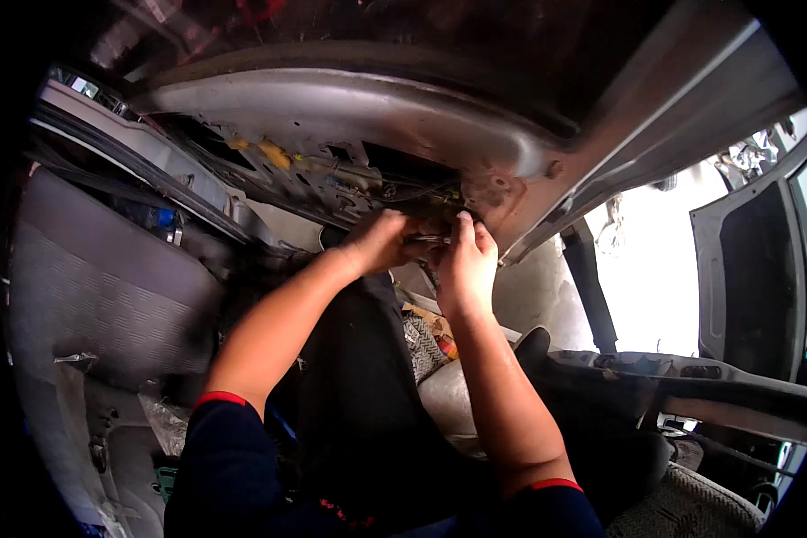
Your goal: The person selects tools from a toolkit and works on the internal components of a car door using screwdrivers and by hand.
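Observation:
Both my hands meet at the lower edge of a bare silver inner door panel [350,99], near an opening with dark wiring [412,190]. My left hand [386,235] reaches in from the left, fingers curled around a small dark part that is largely hidden. My right hand [466,251] is beside it, thumb and fingers pinched on something in the same spot, too small to make out. Yellow pieces [274,154] sit in the panel to the left of my hands.
A grey car seat [117,278] is at the left, below a door frame with a rubber seal [143,166]. My dark-clad legs are beneath my arms, beside patterned fabric [421,350]. A dark trim panel [740,269] stands at the right by the bright opening, above a metal rail [655,366].

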### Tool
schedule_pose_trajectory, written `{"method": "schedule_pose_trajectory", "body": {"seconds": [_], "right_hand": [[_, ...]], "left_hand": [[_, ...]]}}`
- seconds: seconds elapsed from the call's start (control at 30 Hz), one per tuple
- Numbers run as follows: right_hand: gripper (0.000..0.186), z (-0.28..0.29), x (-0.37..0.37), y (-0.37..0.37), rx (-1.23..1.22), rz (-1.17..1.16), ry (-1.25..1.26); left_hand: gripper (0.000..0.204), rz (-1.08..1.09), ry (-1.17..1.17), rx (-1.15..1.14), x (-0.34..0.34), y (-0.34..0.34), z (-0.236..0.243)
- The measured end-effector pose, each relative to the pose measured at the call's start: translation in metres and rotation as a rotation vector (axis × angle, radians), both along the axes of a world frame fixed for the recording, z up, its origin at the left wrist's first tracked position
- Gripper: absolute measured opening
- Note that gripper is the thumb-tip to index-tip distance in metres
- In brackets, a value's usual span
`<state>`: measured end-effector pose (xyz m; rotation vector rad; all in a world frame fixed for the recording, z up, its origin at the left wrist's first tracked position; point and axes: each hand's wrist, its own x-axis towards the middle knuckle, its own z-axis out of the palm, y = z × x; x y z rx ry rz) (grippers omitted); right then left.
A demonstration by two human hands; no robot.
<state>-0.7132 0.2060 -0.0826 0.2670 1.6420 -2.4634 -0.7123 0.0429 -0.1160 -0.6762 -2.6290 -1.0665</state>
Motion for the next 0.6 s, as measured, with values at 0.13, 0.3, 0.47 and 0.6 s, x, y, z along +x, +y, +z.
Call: {"method": "schedule_pose_trajectory", "body": {"seconds": [0.13,0.3,0.47,0.6], "right_hand": [[0.026,0.002,-0.002,0.041,-0.264,0.318,-0.067],[0.028,-0.002,-0.001,0.054,0.112,0.432,0.140],[0.038,0.017,0.006,0.054,0.344,0.311,0.410],[0.039,0.032,0.003,0.061,0.550,0.361,0.420]], "left_hand": [[0.023,0.205,0.026,-0.493,0.010,0.009,0.052],[0.012,0.405,0.182,-0.646,0.024,0.039,0.058],[0.023,0.527,0.071,-0.258,0.030,0.078,0.032],[0.023,0.478,-0.204,-0.004,0.023,0.079,0.024]]}}
